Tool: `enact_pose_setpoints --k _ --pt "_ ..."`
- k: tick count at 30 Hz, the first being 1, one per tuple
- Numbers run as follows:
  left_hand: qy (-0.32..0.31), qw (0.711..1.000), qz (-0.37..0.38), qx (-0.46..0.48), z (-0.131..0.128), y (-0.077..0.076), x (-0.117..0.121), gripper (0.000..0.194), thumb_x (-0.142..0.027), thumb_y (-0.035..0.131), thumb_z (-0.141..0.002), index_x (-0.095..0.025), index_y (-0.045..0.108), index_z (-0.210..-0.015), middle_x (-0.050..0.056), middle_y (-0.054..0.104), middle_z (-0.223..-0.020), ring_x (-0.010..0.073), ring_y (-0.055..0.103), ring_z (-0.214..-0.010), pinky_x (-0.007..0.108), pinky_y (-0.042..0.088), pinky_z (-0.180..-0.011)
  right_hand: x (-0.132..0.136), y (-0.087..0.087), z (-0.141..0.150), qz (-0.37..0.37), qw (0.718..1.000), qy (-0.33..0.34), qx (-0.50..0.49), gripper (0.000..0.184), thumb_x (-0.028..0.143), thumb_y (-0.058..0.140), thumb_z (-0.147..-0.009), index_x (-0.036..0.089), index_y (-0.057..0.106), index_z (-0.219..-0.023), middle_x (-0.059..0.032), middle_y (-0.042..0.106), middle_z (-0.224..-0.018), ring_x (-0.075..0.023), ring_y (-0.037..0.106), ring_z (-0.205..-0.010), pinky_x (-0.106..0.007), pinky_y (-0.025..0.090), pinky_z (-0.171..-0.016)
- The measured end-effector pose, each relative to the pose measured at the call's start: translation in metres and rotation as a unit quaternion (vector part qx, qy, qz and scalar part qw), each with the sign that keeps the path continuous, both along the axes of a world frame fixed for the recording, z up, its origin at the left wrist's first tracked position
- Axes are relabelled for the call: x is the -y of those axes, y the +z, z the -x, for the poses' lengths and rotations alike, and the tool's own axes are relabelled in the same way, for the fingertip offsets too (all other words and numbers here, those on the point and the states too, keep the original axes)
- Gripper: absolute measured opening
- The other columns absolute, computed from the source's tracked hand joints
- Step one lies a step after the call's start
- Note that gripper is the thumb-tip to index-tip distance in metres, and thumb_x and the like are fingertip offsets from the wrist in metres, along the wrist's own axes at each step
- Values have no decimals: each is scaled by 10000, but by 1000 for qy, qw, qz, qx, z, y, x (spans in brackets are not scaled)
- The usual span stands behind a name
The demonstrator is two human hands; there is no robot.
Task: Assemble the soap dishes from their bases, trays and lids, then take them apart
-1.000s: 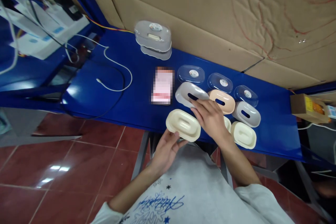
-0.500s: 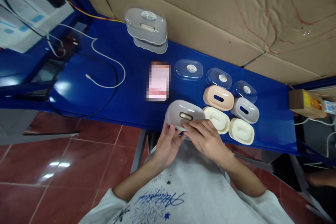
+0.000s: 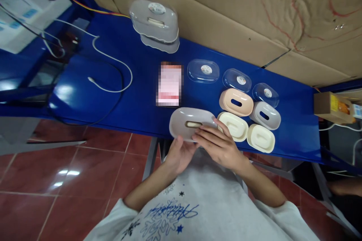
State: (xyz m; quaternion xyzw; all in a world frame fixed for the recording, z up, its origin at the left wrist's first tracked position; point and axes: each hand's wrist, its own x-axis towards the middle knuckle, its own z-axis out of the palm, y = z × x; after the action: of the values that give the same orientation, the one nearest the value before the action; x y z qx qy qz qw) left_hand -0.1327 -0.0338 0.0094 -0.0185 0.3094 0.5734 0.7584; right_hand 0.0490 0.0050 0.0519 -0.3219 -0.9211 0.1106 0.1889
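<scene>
A grey oval soap dish (image 3: 181,117) is held at the front edge of the table, its hollow side facing me. Something cream-coloured shows through the slot in its middle. My left hand (image 3: 181,156) grips the dish from below, with the thumb at its near rim. My right hand (image 3: 219,145) is closed on its right part, fingers lying over the inside near the slot. Just right of the hands are two cream trays (image 3: 233,126) (image 3: 260,138), a peach soap dish (image 3: 246,102) and another grey soap dish (image 3: 273,120).
Three clear lids (image 3: 198,71) (image 3: 232,80) (image 3: 258,94) with round stickers lie behind the dishes. Nested grey dishes under a clear cover (image 3: 138,17) stand against the cardboard wall. A blurred-out phone-like item (image 3: 170,84) and a white cable (image 3: 113,54) lie on the blue table (image 3: 147,94).
The held dish has shifted slightly left and turned, showing more of its inside. My right fingers have spread, with one now extended by its right rim. The view has moved a little.
</scene>
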Motion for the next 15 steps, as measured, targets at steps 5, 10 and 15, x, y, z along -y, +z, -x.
enact_pose_setpoints --k 5,10,15 --pt "8 1000 -4 -20 0 0 0 558 -571 957 -736 -272 800 -1181 48 812 -1278 299 728 -1262 393 619 -1022 5 -4 -2 -28 1000 -3 2 530 70 563 -1037 311 619 -1505 8 752 -1433 -200 671 -1387 -527 405 -1331" --pt "9 998 14 -54 0 -3 -7 648 -429 997 -715 -229 748 -1279 73 833 -1181 283 761 -1189 398 611 -1050 -16 16 -2 20 996 77 42 387 142 536 -1079 211 673 -1434 -43 726 -1478 -233 668 -1387 -451 546 -1200" --pt "-22 998 50 -34 -3 -1 -5 685 -331 952 -776 -217 667 -1388 97 814 -1223 326 751 -1212 517 579 -1117 -123 30 4 29 999 36 12 354 295 491 -1140 218 653 -1445 -89 699 -1503 -250 613 -1455 -517 479 -1229"
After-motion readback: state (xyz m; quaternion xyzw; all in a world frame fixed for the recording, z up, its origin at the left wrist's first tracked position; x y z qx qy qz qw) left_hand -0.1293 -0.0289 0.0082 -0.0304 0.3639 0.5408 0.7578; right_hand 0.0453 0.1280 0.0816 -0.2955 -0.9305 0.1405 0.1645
